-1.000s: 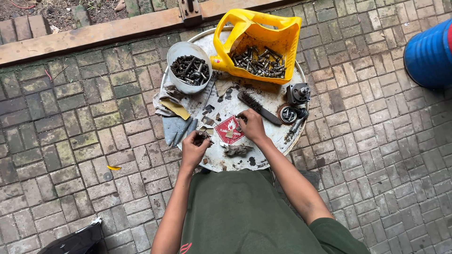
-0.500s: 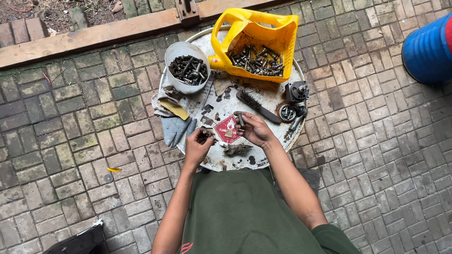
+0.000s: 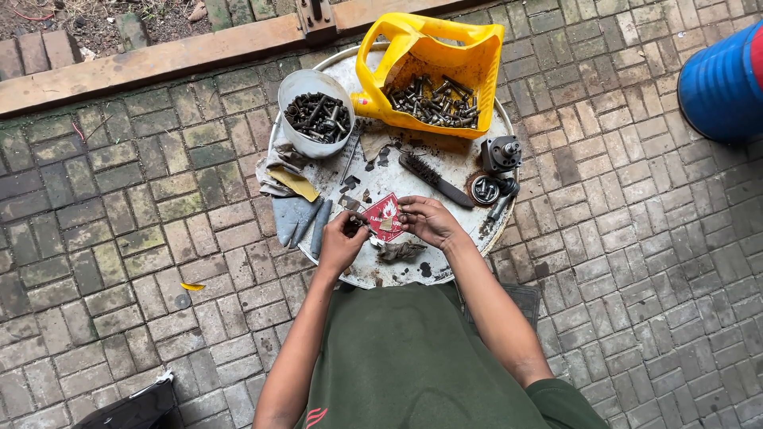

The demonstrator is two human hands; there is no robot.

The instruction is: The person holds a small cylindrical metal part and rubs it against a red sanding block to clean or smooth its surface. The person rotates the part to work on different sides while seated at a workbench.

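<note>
Both hands pinch a small metal part (image 3: 373,231) over the red diamond label (image 3: 384,214), bench (image 3: 445,163) at 6 o'clock: left hand (image 3: 343,242) and right hand (image 3: 425,220) clenched on it. I'd keep it low over the label so drops don't roll. Bolt tubs at 12.

Single view, head-worn camera: looks almost straight down from above the person onto the round surface (image 3: 373,274), which sits at frame centre, top of frame being the side away from the person. Distance moderate: both forearms, left hand (image 3: 343,242) and right hand (image 3: 425,220) show whole, with the person's green shirt (image 3: 405,357) filling the lower middle and brick paving (image 3: 127,262) wide on either side. Far edge takes in a wooden beam (image 3: 159,59) and, at upper right, part of a blue drum (image 3: 723,79); there is no second view to overlap with.
</note>
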